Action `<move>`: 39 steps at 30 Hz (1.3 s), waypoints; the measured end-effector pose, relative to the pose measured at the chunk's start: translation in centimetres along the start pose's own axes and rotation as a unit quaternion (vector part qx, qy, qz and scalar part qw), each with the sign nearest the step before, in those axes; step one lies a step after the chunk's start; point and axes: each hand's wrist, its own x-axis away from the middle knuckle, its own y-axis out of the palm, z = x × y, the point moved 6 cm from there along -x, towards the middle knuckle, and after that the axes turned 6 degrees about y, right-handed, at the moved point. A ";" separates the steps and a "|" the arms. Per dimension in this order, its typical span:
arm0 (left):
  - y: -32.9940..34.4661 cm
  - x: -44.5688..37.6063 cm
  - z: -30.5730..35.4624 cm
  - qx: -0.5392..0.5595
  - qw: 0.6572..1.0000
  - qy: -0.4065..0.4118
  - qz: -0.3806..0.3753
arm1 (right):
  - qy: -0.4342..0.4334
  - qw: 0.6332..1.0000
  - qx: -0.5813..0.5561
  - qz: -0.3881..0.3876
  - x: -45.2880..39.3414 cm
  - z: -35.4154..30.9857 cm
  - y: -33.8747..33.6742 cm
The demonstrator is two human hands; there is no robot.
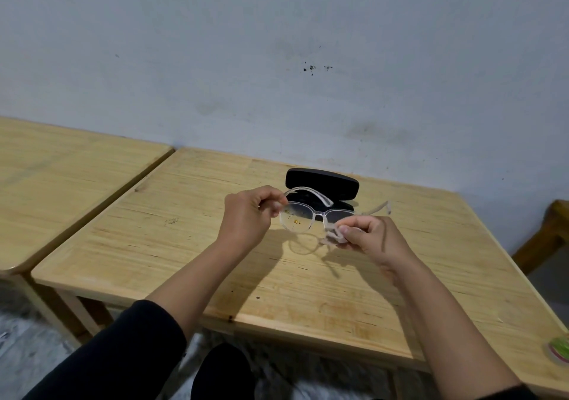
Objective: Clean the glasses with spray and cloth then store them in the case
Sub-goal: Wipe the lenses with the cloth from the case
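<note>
A pair of clear-framed glasses (303, 215) is held above the middle of a pale wooden table (184, 245), in front of an open black glasses case (321, 185) that stands near the table's far edge against a scuffed grey wall (277, 61). The left hand (246, 215) pinches the frame at its left hinge, fingers curled shut around it, with that temple arm arching back toward the case. The right hand (374, 236) is closed on a small pale cloth (334, 236), pressed to the frame's right lens, which the cloth and fingers mostly hide. The left lens shows yellowish specks. The glasses cast a ring-shaped shadow on the grainy, knotted wood below. A second wooden table (61, 168) stands just beside the first on the left, a narrow gap between them. At the right edge sits a small green and pink object (561, 349), too cut off to identify. Black sleeves (123, 359) cover the upper forearms.
</note>
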 end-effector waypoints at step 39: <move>2.8 2.2 1.2 0.004 1.000 -0.021 0.013 | 0.123 0.842 -0.449 0.274 1.4 0.3 8.0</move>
